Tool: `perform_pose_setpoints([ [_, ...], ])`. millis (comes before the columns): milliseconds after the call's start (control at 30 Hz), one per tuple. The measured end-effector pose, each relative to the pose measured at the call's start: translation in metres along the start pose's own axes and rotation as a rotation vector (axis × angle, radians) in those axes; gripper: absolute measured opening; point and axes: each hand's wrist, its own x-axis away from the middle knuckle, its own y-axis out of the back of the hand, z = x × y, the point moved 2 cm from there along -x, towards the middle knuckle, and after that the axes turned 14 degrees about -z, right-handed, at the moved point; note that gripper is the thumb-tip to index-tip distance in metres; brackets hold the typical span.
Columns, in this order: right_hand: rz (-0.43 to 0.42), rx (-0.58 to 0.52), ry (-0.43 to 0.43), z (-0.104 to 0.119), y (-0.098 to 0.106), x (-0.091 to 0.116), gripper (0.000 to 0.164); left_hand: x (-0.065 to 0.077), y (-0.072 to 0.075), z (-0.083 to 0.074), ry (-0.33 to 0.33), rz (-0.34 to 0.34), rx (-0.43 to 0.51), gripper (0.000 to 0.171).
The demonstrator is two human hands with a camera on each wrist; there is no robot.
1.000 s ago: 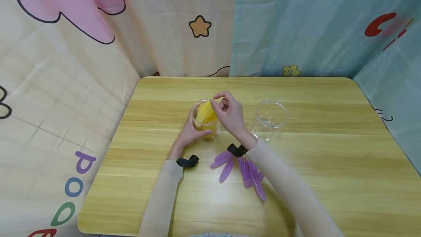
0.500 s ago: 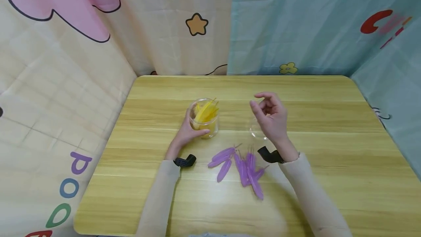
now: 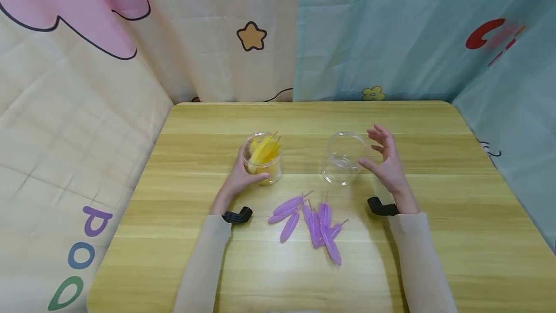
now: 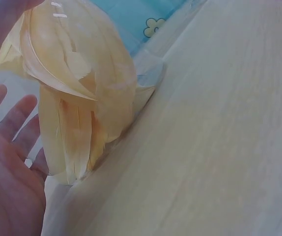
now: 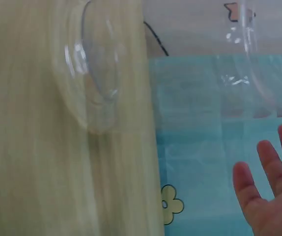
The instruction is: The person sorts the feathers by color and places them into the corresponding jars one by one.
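Observation:
My left hand (image 3: pixel 236 177) grips a see-through jar (image 3: pixel 274 173) from its left side, thumb across the front. Yellow feathers (image 3: pixel 263 150) fill that jar, some quills poking above the rim. In the left wrist view the feathers (image 4: pixel 67 98) press against the clear wall, with fingers behind. A second see-through jar (image 3: pixel 342 173) stands upright on the table to the right, nothing showing inside. Just right of it, my right hand (image 3: pixel 389 165) is spread, thumb and fingers apart, holding nothing. The right wrist view shows those fingers (image 5: pixel 272 167) near the jar's wall (image 5: pixel 239 98).
Several purple feathers (image 3: pixel 323 228) lie loosely on the wooden table (image 3: pixel 173 264), between the forearms and nearer than the jars. Patterned curtains (image 3: pixel 208 37) hang along the table's back and sides. Black cameras (image 3: pixel 238 216) are strapped to both wrists.
My right hand has left the feather-filled jar and moved right, past the second jar to its right side, its fingers spreading. The left hand keeps its grip.

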Motion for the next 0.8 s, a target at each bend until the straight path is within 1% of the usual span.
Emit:
perform_pose_setpoints([
  [100,0.148,0.039,-0.062,-0.013,-0.002,0.003,0.102,0.003,0.003,0.001,-0.015,-0.002,-0.010,0.109],
  [167,0.211,0.044,-0.093,-0.019,-0.005,0.005,0.109,0.004,0.004,0.002,-0.023,0.003,-0.016,0.108],
  [267,0.279,0.036,-0.119,-0.020,-0.012,0.008,0.111,0.007,0.007,0.004,-0.024,-0.002,-0.036,0.107],
  [333,0.315,0.061,-0.117,-0.017,-0.018,0.010,0.108,0.009,0.009,0.004,-0.020,-0.009,-0.040,0.108],
  [500,0.351,0.149,-0.113,-0.008,-0.028,0.013,0.103,0.011,0.013,0.003,-0.008,-0.015,-0.040,0.109],
  [600,0.348,0.155,-0.126,-0.006,-0.032,0.013,0.102,0.010,0.016,0.000,0.012,-0.006,-0.026,0.110],
  [733,0.333,0.147,-0.117,-0.005,-0.037,0.011,0.101,0.011,0.019,-0.017,0.010,0.016,-0.028,0.110],
  [800,0.330,0.144,-0.105,-0.005,-0.040,0.009,0.101,0.011,0.022,-0.025,-0.005,0.018,-0.035,0.110],
])
